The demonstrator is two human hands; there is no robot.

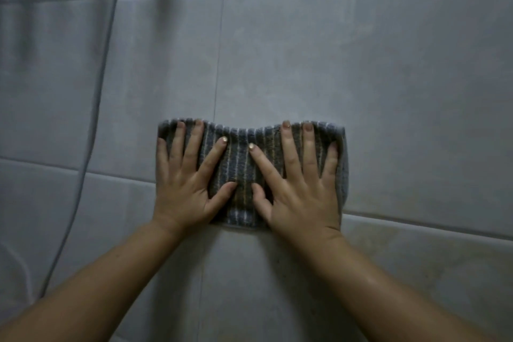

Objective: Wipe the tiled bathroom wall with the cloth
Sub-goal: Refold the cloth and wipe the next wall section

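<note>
A striped grey cloth, folded into a wide band, is pressed flat against the tiled bathroom wall, spanning a vertical grout line and sitting just above a horizontal one. The left hand covers the cloth's left half and the right hand its right half, thumbs nearly meeting at the middle. Neither grip is closed on anything — both hands lie open with fingers spread, palms pinning the fabric to the tiles. That spread likely serves two ends: it keeps the cloth from sagging off the vertical surface, and it puts pressure across the whole band so a stroke cleans a wide strip. The top edge dips slightly between the two hands, where nothing holds it up. A shower hose hangs down the wall well to the left, clear of the cloth. The lower tile to the right looks duller and faintly marked, so wiping there seems not yet done.
</note>
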